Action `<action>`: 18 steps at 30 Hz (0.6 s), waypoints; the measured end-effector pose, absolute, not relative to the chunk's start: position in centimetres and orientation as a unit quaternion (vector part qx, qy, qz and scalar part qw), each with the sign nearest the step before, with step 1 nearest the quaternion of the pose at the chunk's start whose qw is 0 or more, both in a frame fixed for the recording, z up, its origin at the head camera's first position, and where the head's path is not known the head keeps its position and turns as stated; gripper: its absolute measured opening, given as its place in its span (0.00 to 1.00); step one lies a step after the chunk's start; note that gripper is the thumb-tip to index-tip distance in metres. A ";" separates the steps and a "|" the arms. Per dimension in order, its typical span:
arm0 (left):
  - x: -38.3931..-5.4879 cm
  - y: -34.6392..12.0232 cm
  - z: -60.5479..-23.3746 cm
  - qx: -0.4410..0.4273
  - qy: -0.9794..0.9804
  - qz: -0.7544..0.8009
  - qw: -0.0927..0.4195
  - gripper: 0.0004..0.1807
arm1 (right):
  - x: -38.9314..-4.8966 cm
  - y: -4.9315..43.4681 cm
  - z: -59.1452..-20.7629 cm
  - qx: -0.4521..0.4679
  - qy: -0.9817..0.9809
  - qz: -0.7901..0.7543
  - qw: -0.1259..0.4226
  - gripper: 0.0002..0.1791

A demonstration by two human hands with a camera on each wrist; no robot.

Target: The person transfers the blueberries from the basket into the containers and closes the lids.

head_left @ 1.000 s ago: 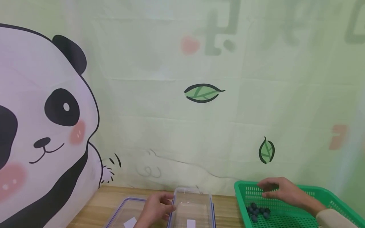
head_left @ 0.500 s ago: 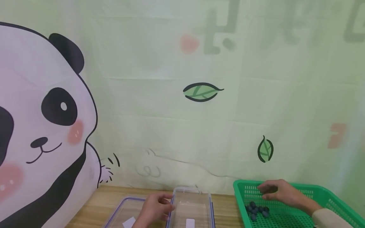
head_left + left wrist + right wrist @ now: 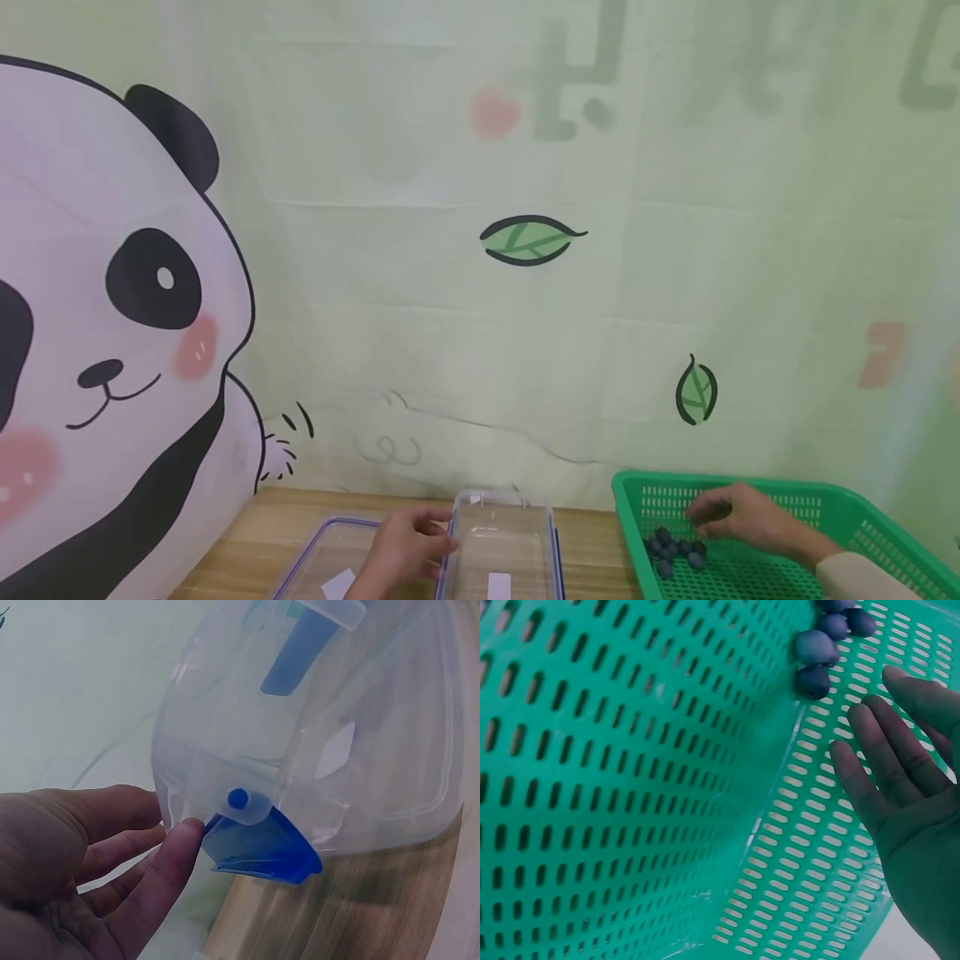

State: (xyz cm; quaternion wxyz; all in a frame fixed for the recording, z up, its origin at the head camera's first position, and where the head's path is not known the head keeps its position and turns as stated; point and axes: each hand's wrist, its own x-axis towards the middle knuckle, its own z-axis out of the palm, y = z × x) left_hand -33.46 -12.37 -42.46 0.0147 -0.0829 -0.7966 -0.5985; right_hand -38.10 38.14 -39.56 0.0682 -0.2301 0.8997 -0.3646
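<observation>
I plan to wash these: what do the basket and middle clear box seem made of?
Basket: likely plastic, faintly glossy, with moulded slots and pale highlights. Clear box: probably plastic, smooth; its walls look slightly cloudy, the table showing through.

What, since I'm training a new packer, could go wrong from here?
The blueberries huddle by the green basket's side wall; the right hand, close to them, might knock or bruise some.

The left hand is at the clear plastic box's edge, beside a swung-out blue latch; a stray nudge could catch it or shift the box.
</observation>
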 end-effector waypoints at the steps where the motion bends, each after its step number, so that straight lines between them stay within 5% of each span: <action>1: -33.4 -12.4 -42.5 -0.084 -0.797 -0.598 0.015 0.20 | -38.1 38.2 -39.7 -0.229 0.901 -0.363 0.070 0.15; 18: -33.3 -12.5 -42.3 -0.083 -0.798 -0.596 0.015 0.20 | -37.9 38.1 -40.9 -0.222 0.909 -0.339 0.099 0.12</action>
